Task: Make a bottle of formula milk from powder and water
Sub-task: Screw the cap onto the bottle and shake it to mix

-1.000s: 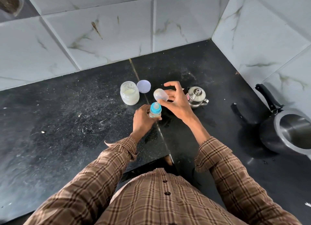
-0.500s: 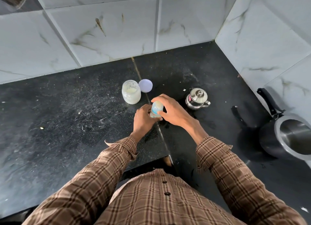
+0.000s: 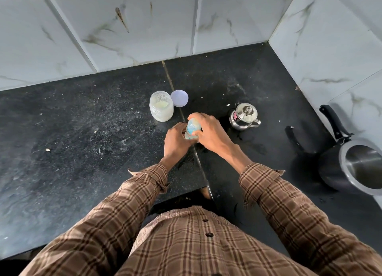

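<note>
Gripping baby bottle (image 3: 193, 129): left hand (image 3: 175, 140) low (right hand (image 3: 208, 131) over cap)

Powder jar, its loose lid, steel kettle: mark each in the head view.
powder jar (image 3: 161, 109), head view, side wall
loose lid (image 3: 179, 98), head view, centre of the disc
steel kettle (image 3: 245, 111), head view, domed lid

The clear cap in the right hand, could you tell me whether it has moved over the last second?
Yes. The clear cap came down, away from the steel kettle, onto the bottle.
</note>
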